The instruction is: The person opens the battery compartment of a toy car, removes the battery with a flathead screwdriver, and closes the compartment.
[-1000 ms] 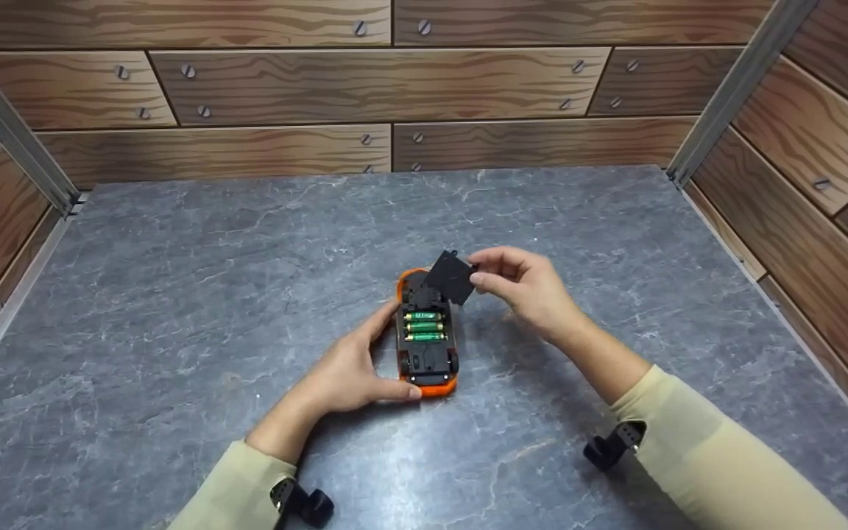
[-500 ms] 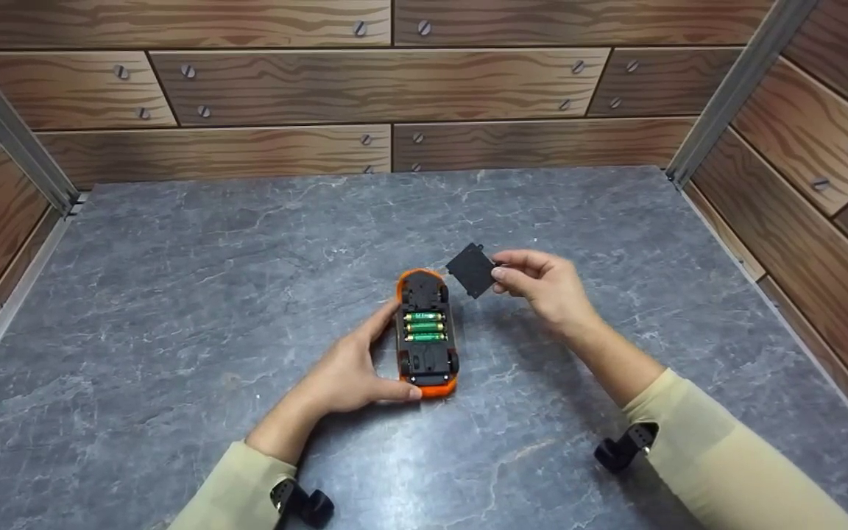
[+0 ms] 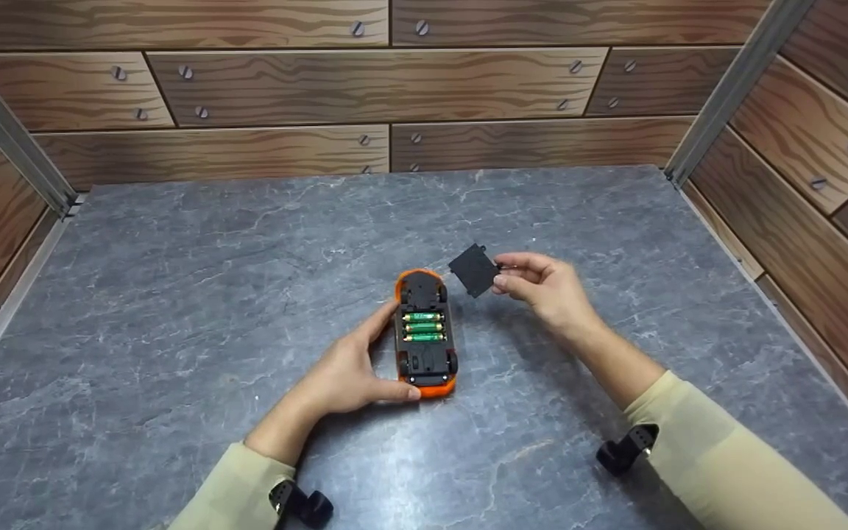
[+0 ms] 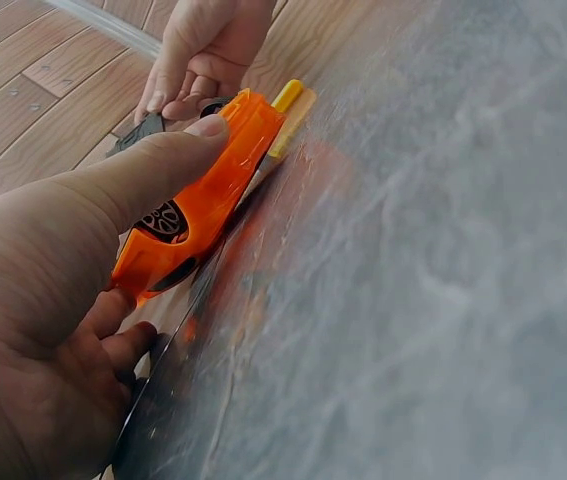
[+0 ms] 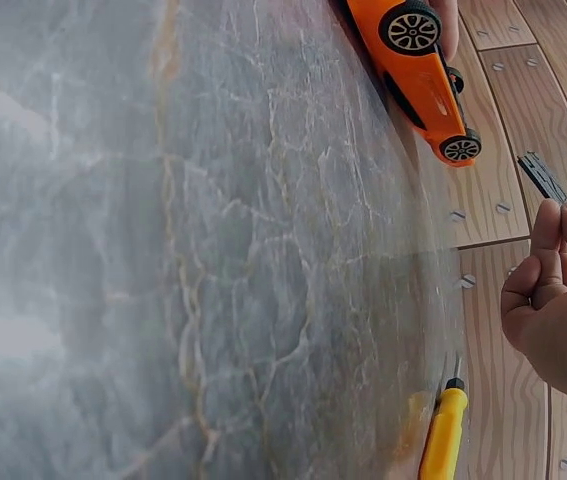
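An orange toy car (image 3: pixel 426 386) lies upside down on the grey marbled tabletop, its black underside facing up. Three green batteries (image 3: pixel 424 327) sit side by side in its uncovered battery compartment. My left hand (image 3: pixel 343 374) grips the car from the left, thumb on the near end and fingers along the far left side. Up and to the right of the car, my right hand (image 3: pixel 550 293) pinches a flat black battery cover (image 3: pixel 474 270) by its right edge, held above the table. In the right wrist view the cover (image 5: pixel 543 178) shows edge-on between thumb and fingertips.
A screwdriver with a yellow handle (image 5: pixel 445 435) lies on the table in the right wrist view; in the head view it is hidden. Wood-patterned walls (image 3: pixel 380 85) and metal corner posts (image 3: pixel 722 88) bound the table at the back and sides.
My right hand has drawn the battery cover up and right, off the car's far end, then stayed nearly still. The left hand and the car have not moved.
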### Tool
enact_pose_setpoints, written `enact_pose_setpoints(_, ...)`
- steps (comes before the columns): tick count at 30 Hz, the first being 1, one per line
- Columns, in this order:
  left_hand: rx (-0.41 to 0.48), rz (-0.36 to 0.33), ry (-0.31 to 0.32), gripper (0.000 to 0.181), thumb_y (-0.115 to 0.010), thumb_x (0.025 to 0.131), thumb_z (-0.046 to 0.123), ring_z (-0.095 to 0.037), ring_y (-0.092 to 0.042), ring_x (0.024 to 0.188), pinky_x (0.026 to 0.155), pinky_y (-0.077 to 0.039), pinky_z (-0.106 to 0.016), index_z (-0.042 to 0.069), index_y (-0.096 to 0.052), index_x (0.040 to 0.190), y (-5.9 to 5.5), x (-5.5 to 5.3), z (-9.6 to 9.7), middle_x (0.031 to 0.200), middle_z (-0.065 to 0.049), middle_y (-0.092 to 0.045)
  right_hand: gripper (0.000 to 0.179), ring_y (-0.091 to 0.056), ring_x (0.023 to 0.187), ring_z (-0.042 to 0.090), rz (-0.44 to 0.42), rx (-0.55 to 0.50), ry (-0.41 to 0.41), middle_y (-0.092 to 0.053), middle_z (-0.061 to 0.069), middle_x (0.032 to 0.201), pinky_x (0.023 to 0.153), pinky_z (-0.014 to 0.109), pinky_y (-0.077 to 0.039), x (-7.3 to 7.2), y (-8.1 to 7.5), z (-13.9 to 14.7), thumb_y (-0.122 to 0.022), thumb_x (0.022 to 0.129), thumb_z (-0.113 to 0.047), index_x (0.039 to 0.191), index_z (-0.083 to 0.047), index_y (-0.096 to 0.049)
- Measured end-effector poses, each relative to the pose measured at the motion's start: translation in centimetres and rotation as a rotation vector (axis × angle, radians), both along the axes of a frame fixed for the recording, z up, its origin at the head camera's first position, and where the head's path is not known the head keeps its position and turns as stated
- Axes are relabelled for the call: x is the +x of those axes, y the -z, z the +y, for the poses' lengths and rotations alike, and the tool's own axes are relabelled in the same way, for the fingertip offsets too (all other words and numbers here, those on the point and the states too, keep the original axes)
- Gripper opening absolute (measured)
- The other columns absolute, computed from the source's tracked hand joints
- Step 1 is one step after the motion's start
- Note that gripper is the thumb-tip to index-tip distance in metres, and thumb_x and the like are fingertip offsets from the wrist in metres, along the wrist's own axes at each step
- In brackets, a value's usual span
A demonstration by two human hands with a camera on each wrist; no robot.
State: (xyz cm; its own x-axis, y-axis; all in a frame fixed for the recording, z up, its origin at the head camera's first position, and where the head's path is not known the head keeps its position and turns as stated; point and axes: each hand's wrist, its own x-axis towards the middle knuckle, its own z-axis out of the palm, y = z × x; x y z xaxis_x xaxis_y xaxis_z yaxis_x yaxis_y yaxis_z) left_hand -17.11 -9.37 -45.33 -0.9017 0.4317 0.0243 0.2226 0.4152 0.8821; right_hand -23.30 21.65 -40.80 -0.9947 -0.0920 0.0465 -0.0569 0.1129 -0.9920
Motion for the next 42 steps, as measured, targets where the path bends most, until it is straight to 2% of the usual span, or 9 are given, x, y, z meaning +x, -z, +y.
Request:
enact_pose_setpoints(15,-0.015,0.003,-0.009,0.134,-0.103,0.064,0.04,-0.024,-0.036,0.153,0.128,-0.024,-0.047,0.022,-0.023,0.171,0.0,0.0,0.0,0.168,-0.007,-0.039,0.036,-0.077,0.081,0.015,-0.027,0.024,0.031,-0.079,0.013,0.098,0.087,0.033,-0.063,-0.2,1.0,0.5,-0.072,0.095,0.009,0.129,0.017,-0.063)
enact_pose_setpoints(25,-0.018,-0.003,-0.008,0.134,-0.103,0.065,0.04,-0.025,-0.035,0.154,0.128,-0.023,-0.05,0.024,-0.024,0.171,-0.1,0.1,0.0,0.169,-0.004,-0.038,0.034,-0.075,0.076,0.012,-0.129,0.037,0.054,-0.078,0.01,0.092,0.08,0.028,-0.063,-0.3,2.1,0.4,-0.072,0.094,0.01,0.126,0.015,-0.064)
enact_pose_setpoints(32,-0.019,-0.006,-0.011,0.134,-0.103,0.064,0.041,-0.027,-0.036,0.154,0.128,-0.024,-0.05,0.024,-0.023,0.171,-0.2,0.1,0.0,0.169,-0.006,-0.038,0.035,-0.074,0.073,0.01,-0.135,0.091,0.046,-0.078,0.009,0.092,0.07,0.022,-0.062,-0.3,2.7,0.3,-0.074,0.094,0.007,0.126,0.014,-0.063)
enact_pose_setpoints(42,-0.013,-0.005,-0.012,0.134,-0.103,0.064,0.04,-0.026,-0.035,0.154,0.128,-0.024,-0.05,0.024,-0.024,0.171,-0.1,0.1,0.0,0.169,-0.005,-0.038,0.038,-0.074,0.071,0.012,-0.17,0.177,0.058,-0.077,0.013,0.09,0.069,0.023,-0.062,-0.7,2.6,0.2,-0.076,0.094,0.005,0.129,0.011,-0.064)
